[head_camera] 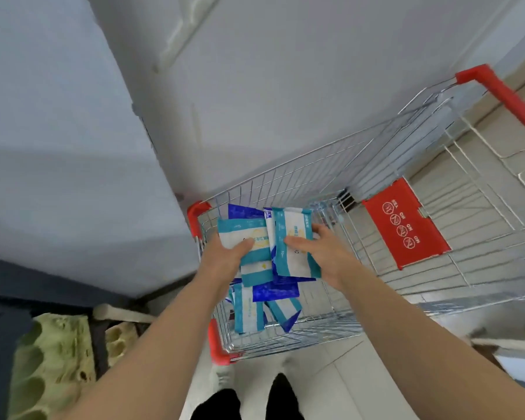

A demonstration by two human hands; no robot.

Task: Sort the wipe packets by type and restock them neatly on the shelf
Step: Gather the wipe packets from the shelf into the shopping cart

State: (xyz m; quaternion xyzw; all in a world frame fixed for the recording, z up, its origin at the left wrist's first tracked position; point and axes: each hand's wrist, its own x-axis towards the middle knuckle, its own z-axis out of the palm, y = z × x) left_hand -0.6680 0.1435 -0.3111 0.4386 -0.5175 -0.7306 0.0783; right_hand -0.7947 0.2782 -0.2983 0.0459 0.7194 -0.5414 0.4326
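Wire shopping trolley, red corner guards, standing on pale tiled floor. Basket bottom, near left: loose heap of teal-and-white wipe packets, dark blue wipe packets among them. Red folding flap, right.

two bare forearms, left hand and right hand ungloved, pale wrinkled trouser legs low in view, black shoe tips below

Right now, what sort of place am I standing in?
Most likely a shop or its stockroom. A wire shopping trolley with a red handle holds a pile of wipe packets. The left hand and right hand each hold some. No shelf is in view.
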